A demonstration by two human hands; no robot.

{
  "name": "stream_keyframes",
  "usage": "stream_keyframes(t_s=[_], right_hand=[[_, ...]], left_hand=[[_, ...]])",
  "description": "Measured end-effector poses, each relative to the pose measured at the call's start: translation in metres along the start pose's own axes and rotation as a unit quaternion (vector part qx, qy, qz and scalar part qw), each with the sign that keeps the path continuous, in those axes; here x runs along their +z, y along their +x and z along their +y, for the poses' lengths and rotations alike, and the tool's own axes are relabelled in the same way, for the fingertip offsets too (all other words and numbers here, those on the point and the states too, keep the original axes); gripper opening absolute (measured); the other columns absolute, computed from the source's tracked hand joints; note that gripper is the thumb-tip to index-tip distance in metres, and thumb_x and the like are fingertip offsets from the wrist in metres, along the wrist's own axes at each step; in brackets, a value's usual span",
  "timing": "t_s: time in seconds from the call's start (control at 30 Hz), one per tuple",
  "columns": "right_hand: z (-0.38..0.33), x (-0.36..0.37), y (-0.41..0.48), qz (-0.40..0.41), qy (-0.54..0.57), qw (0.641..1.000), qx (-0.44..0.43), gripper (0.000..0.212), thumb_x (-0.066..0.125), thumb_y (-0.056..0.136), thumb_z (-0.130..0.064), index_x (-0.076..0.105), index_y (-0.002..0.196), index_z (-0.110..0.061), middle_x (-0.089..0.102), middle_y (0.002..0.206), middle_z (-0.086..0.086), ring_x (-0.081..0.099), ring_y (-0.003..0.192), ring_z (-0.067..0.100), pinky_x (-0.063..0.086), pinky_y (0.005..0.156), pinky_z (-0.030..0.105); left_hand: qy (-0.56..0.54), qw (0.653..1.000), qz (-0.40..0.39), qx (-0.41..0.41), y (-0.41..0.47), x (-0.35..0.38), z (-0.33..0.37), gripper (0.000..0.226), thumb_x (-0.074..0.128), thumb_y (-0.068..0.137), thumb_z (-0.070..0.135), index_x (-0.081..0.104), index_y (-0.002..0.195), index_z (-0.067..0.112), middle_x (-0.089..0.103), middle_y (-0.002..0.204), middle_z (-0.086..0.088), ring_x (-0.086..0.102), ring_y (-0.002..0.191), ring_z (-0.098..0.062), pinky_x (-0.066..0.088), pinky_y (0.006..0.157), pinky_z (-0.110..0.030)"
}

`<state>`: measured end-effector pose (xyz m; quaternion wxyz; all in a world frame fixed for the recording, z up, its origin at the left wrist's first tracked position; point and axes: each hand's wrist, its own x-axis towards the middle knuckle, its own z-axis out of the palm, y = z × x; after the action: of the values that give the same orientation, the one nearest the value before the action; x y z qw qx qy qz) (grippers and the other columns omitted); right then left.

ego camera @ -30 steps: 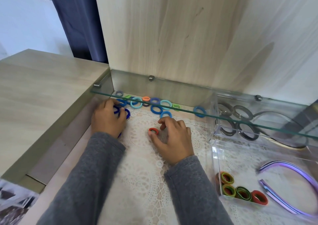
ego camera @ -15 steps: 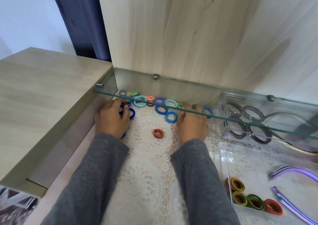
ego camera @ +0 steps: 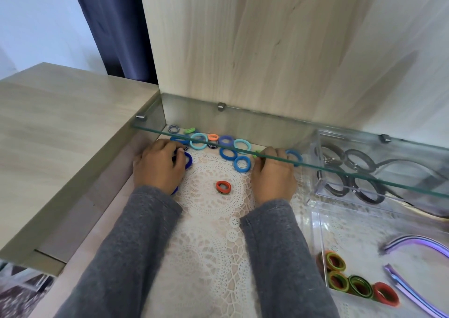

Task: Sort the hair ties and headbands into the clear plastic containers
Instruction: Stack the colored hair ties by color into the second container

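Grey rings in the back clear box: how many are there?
4: back-left ring, back-right ring, front-left ring, front-right ring. More may hide under the glass shelf.

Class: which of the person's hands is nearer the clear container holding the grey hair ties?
Right. The right hand sits just left of the container, apart from it; the left hand is farther left, across the lace mat, holding dark blue ties.

Place: home, dressing or storage nook.
Furniture: pale wood-laminate unit (ego camera: 267,50), glass shelf (ego camera: 340,171).
Surface: lace mat (ego camera: 211,210).
Background: white wall (ego camera: 36,26), navy curtain (ego camera: 114,26).
Contents: hair ties (ego camera: 241,164), headbands (ego camera: 425,242), clear boxes (ego camera: 315,232).
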<state>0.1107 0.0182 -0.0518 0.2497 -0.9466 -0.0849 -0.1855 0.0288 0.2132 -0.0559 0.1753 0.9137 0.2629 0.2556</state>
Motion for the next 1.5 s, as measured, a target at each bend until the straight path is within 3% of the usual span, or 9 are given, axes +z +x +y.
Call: stream_keyframes(t_s=[0.23, 0.47, 0.63, 0.77, 0.93, 1.27, 1.5], right_hand=[[0.004, -0.011, -0.020, -0.010, 0.010, 0.999, -0.028, 0.016, 0.055, 0.091, -0.024, 0.065, 0.098, -0.013, 0.063, 0.101, 0.005, 0.052, 0.099, 0.024, 0.046, 0.073, 0.035], [0.008, -0.016, -0.039, 0.001, 0.002, 0.999, -0.048, 0.009, 0.063, 0.084, -0.020, 0.066, 0.090, -0.014, 0.062, 0.093, 0.005, 0.050, 0.087, 0.025, 0.045, 0.068, 0.036], [0.009, -0.017, -0.042, -0.006, 0.077, 0.995, -0.066, 0.004, 0.063, 0.084, -0.016, 0.064, 0.087, -0.014, 0.062, 0.091, 0.003, 0.047, 0.085, 0.021, 0.046, 0.070, 0.038], [0.001, -0.020, -0.048, -0.023, 0.156, 0.979, -0.132, 0.005, 0.062, 0.085, -0.021, 0.063, 0.088, -0.017, 0.061, 0.092, -0.004, 0.046, 0.085, 0.015, 0.046, 0.072, 0.034], [-0.006, -0.024, -0.056, -0.080, 0.169, 0.960, -0.206, 0.011, 0.058, 0.086, -0.030, 0.058, 0.091, -0.020, 0.060, 0.093, -0.008, 0.047, 0.087, 0.014, 0.045, 0.073, 0.033], [-0.010, -0.031, -0.057, -0.128, 0.130, 0.961, -0.208, 0.021, 0.059, 0.085, -0.030, 0.051, 0.104, -0.023, 0.059, 0.100, -0.010, 0.045, 0.091, 0.013, 0.042, 0.079, 0.034], [-0.007, -0.031, -0.054, -0.082, 0.151, 0.976, -0.131, 0.028, 0.054, 0.088, -0.031, 0.053, 0.114, -0.023, 0.058, 0.109, -0.011, 0.046, 0.100, 0.011, 0.037, 0.084, 0.032]], left_hand=[[0.005, 1.000, -0.001, -0.006, 0.000, -0.003, 0.001, 0.021, 0.051, 0.092, 0.031, 0.067, 0.102, 0.023, 0.063, 0.107, 0.003, 0.056, 0.096, -0.022, 0.045, 0.086, -0.039], [0.004, 0.999, -0.035, -0.021, -0.002, -0.007, 0.006, 0.017, 0.059, 0.084, 0.039, 0.066, 0.099, 0.034, 0.060, 0.114, 0.009, 0.054, 0.104, -0.021, 0.041, 0.095, -0.042], [-0.003, 0.999, -0.043, -0.024, -0.001, -0.010, 0.007, 0.017, 0.060, 0.084, 0.034, 0.066, 0.099, 0.034, 0.060, 0.114, 0.009, 0.053, 0.105, -0.020, 0.041, 0.095, -0.042], [-0.004, 0.999, -0.046, -0.021, -0.002, -0.012, 0.008, 0.017, 0.061, 0.083, 0.035, 0.066, 0.099, 0.032, 0.061, 0.112, 0.010, 0.054, 0.103, -0.019, 0.043, 0.094, -0.042], [-0.004, 0.999, -0.028, -0.020, -0.004, -0.014, 0.012, 0.017, 0.058, 0.084, 0.033, 0.068, 0.096, 0.030, 0.064, 0.107, 0.010, 0.054, 0.100, -0.018, 0.039, 0.094, -0.041], [0.027, 0.999, -0.008, -0.032, -0.006, -0.014, 0.017, 0.024, 0.060, 0.084, 0.054, 0.069, 0.091, 0.032, 0.066, 0.103, 0.012, 0.056, 0.095, -0.017, 0.031, 0.090, -0.040], [0.040, 0.997, -0.010, -0.063, -0.007, -0.016, 0.023, 0.014, 0.062, 0.081, 0.042, 0.069, 0.089, 0.032, 0.066, 0.102, 0.012, 0.056, 0.095, -0.015, 0.027, 0.089, -0.037]])
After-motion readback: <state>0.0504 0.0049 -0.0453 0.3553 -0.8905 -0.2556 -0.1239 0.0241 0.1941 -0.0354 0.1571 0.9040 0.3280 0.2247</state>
